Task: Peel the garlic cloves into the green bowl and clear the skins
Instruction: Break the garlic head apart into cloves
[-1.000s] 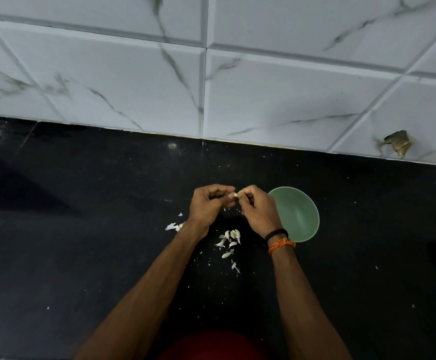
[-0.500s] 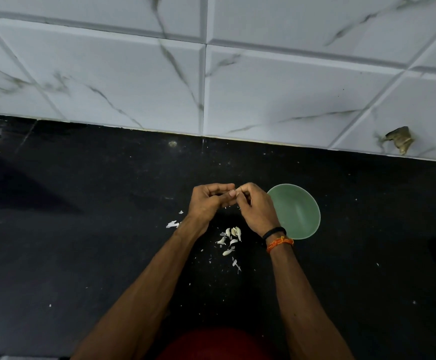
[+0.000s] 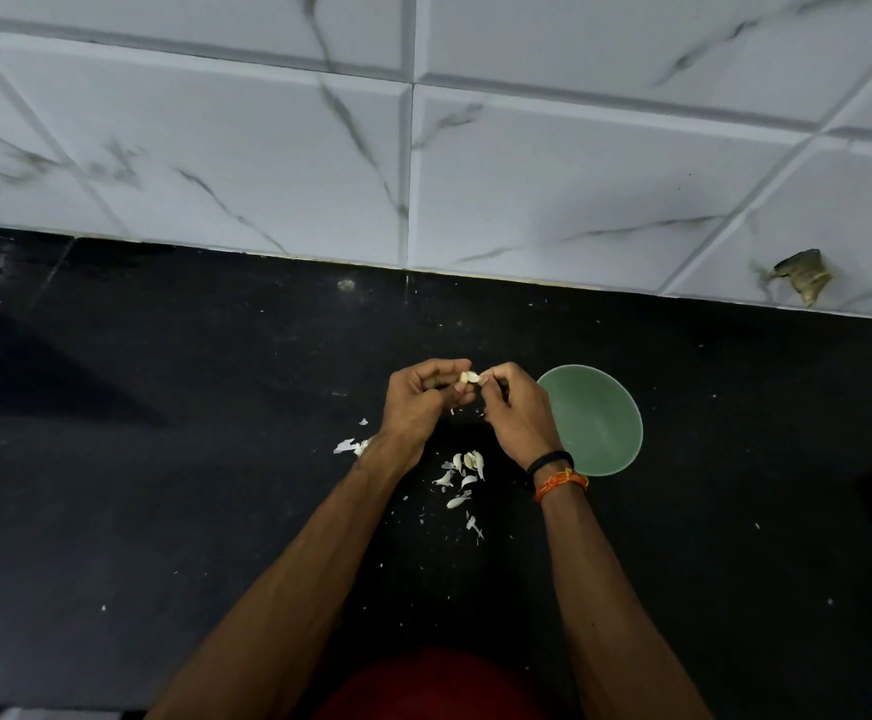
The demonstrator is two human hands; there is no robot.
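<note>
Green bowl (image 3: 597, 423) – black counter (image 3: 164, 459), white veined tiles (image 3: 579, 174).

A black counter (image 3: 164, 459) runs up to a white marble-patterned tiled wall (image 3: 579, 174). On it stands a green bowl (image 3: 595, 423); near its left lies a small cluster of garlic cloves and skins (image 3: 462, 475), with more skin scraps (image 3: 348, 446) further left and tiny white flecks scattered around

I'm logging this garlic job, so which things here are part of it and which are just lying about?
Part of the job:
small pale garlic clove, pinched by left hand and right hand
round green bowl
white papery skins

Lying about:
black wristband
orange thread bracelet
</note>
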